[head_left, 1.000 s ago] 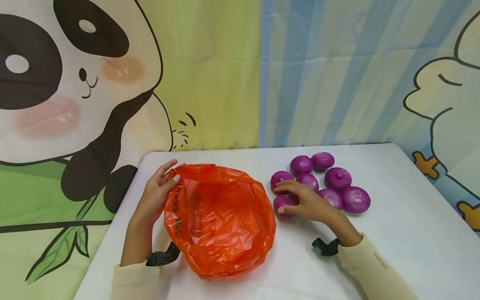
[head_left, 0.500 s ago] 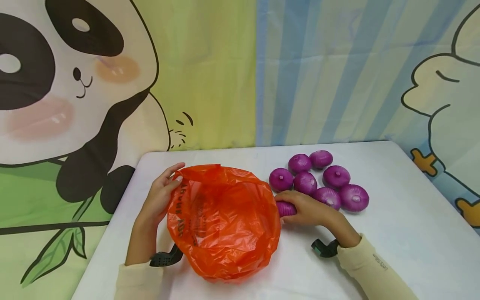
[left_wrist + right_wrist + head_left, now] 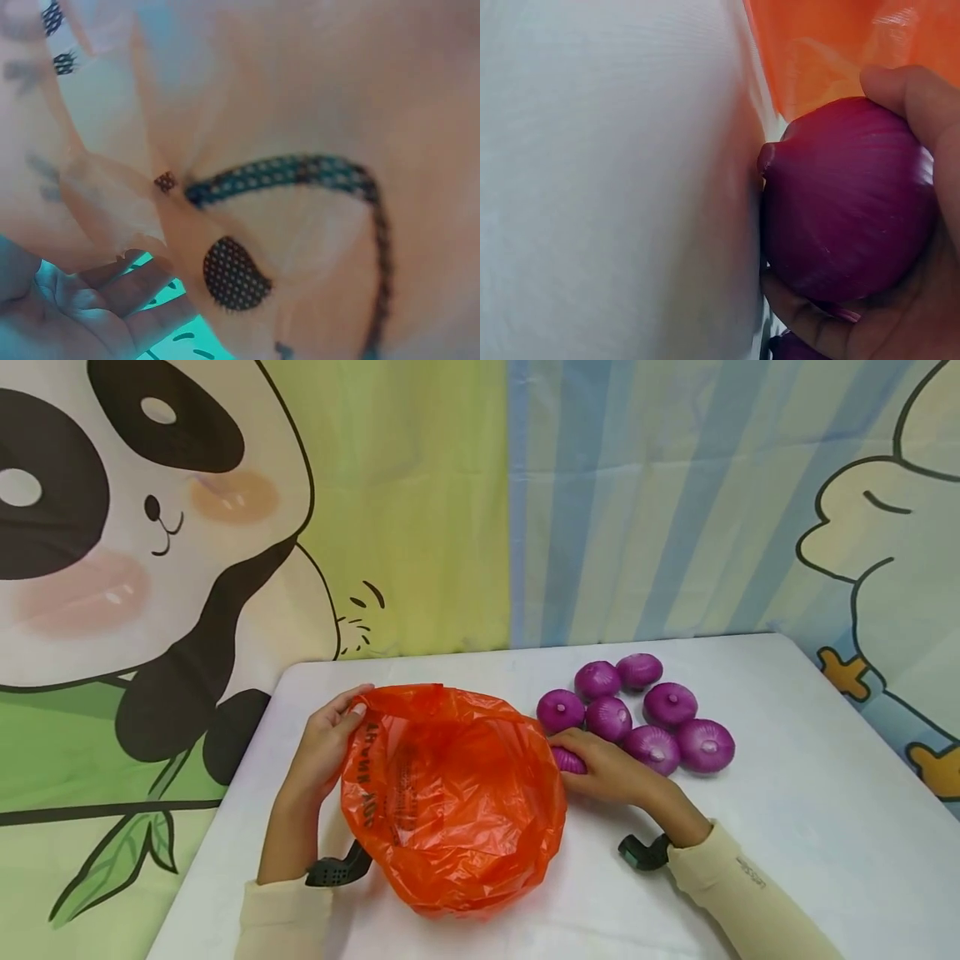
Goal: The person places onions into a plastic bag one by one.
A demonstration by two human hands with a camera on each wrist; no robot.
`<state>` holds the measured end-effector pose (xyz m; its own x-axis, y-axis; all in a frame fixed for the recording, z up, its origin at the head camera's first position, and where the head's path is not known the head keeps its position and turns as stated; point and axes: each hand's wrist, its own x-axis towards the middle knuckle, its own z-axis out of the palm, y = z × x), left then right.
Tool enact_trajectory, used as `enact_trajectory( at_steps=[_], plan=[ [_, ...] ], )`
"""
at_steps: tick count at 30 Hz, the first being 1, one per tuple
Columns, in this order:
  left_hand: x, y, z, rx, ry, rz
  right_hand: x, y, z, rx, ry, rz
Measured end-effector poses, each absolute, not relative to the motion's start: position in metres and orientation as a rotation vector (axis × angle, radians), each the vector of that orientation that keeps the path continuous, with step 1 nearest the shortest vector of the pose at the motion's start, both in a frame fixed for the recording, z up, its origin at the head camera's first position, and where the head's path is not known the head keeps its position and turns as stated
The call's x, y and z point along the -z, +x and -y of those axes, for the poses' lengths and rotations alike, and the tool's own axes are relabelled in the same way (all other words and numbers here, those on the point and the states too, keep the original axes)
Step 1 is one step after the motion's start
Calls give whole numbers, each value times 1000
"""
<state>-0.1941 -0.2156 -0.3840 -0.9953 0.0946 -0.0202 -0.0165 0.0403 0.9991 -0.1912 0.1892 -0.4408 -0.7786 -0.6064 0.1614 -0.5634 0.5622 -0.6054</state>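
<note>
An orange-red plastic bag (image 3: 457, 802) with dark printing stands with its wide mouth facing me in the head view. My left hand (image 3: 330, 739) holds its left rim, thumb at the front and fingers behind. In the left wrist view the bag's printed side (image 3: 315, 240) fills most of the picture, with part of the left hand (image 3: 97, 311) at lower left. My right hand (image 3: 611, 768) grips a purple onion (image 3: 847, 202) beside the bag's right edge. Thumb and fingers wrap around that onion, its stem end pointing toward the white tabletop in the right wrist view.
Several more purple onions sit grouped beyond the right hand, among them a front-right onion (image 3: 705, 746) and a back onion (image 3: 639, 671). They rest on a white table (image 3: 810, 793). A cartoon-printed curtain (image 3: 420, 510) hangs behind the table's far edge.
My right hand has closed around the onion nearest the bag, which it was reaching over earlier. The bag and left hand have shifted slightly right; the other onions stay grouped.
</note>
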Motion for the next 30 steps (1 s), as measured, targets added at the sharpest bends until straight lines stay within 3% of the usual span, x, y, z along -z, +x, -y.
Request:
enact_trajectory(
  at_steps=[16, 30],
  plan=[
    [382, -194, 217, -2134, 74, -2209, 428, -194, -194, 1147, -958, -2611],
    [381, -190, 219, -2177, 118, -2164, 373, -172, -206, 1406, -835, -2637]
  ],
)
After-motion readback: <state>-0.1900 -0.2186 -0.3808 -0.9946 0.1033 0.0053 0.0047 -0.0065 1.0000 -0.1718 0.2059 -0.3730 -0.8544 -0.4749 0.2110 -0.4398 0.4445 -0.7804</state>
